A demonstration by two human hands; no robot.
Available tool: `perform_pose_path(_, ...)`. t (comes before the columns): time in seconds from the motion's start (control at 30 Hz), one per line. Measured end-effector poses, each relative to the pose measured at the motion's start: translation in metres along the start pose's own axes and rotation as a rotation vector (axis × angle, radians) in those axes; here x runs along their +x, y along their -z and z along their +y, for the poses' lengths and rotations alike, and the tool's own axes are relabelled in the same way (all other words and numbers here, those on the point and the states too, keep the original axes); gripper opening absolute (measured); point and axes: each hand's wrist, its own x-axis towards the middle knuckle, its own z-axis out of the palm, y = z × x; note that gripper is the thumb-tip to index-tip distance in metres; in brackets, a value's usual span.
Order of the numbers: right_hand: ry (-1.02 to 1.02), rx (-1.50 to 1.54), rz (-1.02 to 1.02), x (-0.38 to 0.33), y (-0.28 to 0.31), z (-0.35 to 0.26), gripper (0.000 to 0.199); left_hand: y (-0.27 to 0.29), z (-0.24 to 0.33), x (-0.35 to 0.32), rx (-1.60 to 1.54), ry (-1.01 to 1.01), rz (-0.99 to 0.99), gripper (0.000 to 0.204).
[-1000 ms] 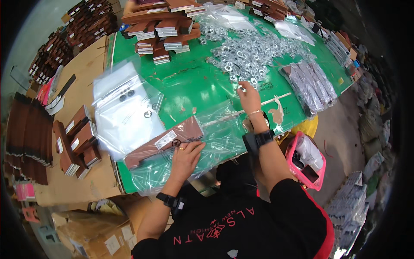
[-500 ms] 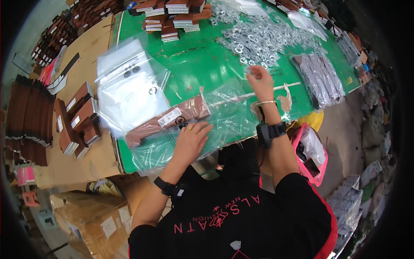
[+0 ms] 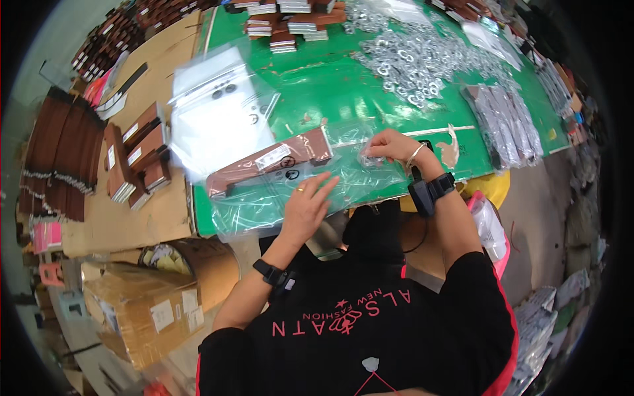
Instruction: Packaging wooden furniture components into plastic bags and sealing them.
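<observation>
A brown, wood-look bar (image 3: 271, 162) with a white label lies slantwise inside a clear plastic bag (image 3: 264, 204) on the green table. My left hand (image 3: 308, 208) rests on the bag's near side with its fingers stretched out, holding nothing. At the bag's right end my right hand (image 3: 391, 146) is pinched on a small clear packet (image 3: 371, 158). What lies inside the packet is hard to make out. Beyond this hand spreads a heap of small clear packets with metal rings (image 3: 422, 63).
A stack of flat clear bags (image 3: 214, 125) lies left of the wrapped bar. Several brown bars (image 3: 135, 155) are piled on the cardboard-coloured surface at left, more (image 3: 294, 20) at the back. Bars wrapped in plastic (image 3: 505, 125) lie on the right. A cardboard box (image 3: 142, 310) stands below left.
My right hand has come back from the heap's edge toward me and slightly left, bringing the small packet to the bag's right end. My left hand's fingers have spread on the bag.
</observation>
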Motion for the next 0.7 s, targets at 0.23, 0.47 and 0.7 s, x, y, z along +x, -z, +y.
perform_pose_path(0.23, 0.128, 0.247, -0.066, 0.023, -0.032, 0.006, 0.030, -0.006, 0.004, -0.012, -0.004, 0.012, -0.076, 0.054)
perform_pose_path(0.47, 0.110, 0.285, -0.224, 0.015, -0.034, -0.004, 0.030, -0.009, 0.034, 0.038, -0.049, 0.210, 0.106, 0.053)
perform_pose_path(0.7, 0.175, 0.381, -0.298, 0.019, -0.035, 0.008, 0.035, -0.033, 0.028, 0.057, 0.144, 0.018, 0.123, 0.036)
